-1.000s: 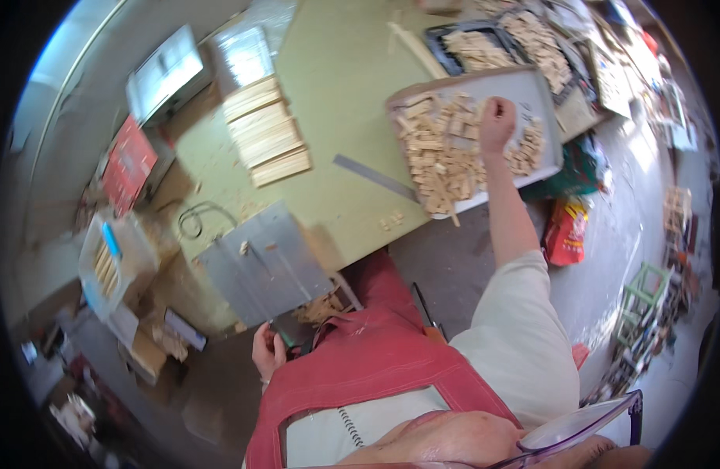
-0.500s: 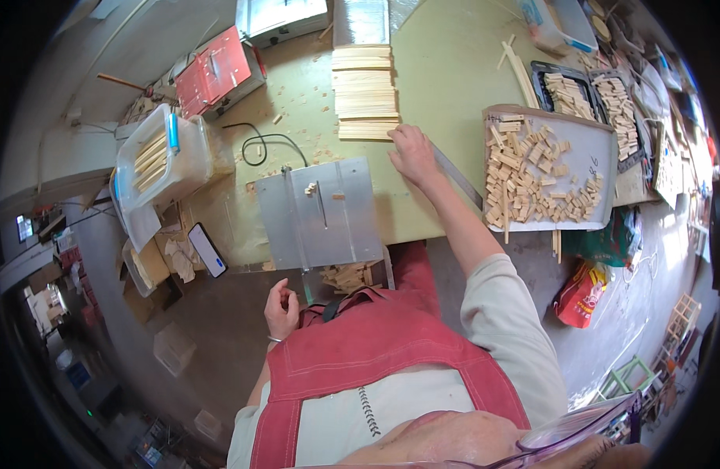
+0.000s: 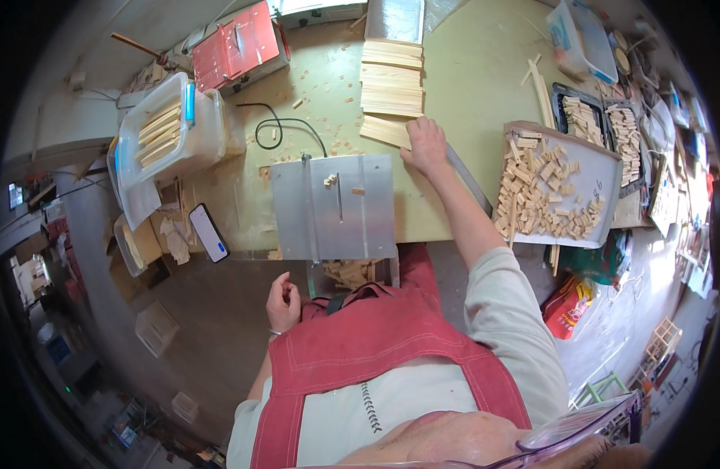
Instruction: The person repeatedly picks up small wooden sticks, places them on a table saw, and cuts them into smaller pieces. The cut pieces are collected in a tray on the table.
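Note:
My right hand (image 3: 425, 146) reaches across the green table with its fingers closed at the right end of the nearest group of thin wooden strips (image 3: 385, 130). That group lies askew to the neat strips (image 3: 391, 88) behind it. How many strips the fingers hold is hidden. My left hand (image 3: 282, 303) hangs by my red apron (image 3: 375, 332), below the table edge. Its fingers are loosely curled and apart, with nothing visible in them. Between the hands is a grey metal plate (image 3: 313, 227) with a slot, carrying a few small wood pieces (image 3: 329, 180).
A shallow tray (image 3: 602, 176) of small wooden blocks stands at the right, near a metal strip (image 3: 469, 180). On the left are a clear bin (image 3: 156, 172) of sticks, a phone (image 3: 209, 232) and a red-topped box (image 3: 235, 47). A black cable (image 3: 297, 119) runs behind the plate.
The nearest group of strips has swung out of line, its right end now at my right hand's fingers. The whole view has shifted slightly. My left hand stays by the apron.

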Demonstrator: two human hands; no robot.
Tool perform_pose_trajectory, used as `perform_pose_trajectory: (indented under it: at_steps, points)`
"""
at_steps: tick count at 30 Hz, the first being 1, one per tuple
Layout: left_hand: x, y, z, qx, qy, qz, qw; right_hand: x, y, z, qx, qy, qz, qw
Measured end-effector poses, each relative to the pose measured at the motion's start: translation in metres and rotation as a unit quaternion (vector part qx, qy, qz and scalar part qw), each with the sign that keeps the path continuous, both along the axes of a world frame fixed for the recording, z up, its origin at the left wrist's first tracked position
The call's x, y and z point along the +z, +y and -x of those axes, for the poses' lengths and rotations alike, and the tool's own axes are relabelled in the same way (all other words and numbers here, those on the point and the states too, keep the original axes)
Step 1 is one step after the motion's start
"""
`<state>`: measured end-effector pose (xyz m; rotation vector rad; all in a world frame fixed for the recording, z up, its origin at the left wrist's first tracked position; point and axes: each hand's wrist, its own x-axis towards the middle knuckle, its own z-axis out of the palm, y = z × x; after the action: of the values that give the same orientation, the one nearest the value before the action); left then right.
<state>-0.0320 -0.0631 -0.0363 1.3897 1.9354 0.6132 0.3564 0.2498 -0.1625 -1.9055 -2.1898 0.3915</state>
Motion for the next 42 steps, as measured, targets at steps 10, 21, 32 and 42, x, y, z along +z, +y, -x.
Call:
perform_pose_trajectory:
  at_steps: [10,21,32,42]
  points:
    - [0.002,0.007,0.007,-0.017,-0.017,-0.041,0.999,0.008,-0.081,-0.033,-0.066,0.068,-0.027,0.995]
    - [0.011,0.040,-0.002,-0.187,0.007,-0.145,0.972,0.116,-0.236,0.039,0.041,0.145,-0.081,0.985]
    - [-0.017,0.075,-0.022,-0.243,0.070,-0.149,0.956,0.092,-0.215,0.096,0.148,0.046,-0.038,0.987]
    - [-0.028,0.108,-0.037,-0.266,0.098,-0.074,0.956,0.035,-0.236,0.108,-0.052,0.399,-0.036,0.915]
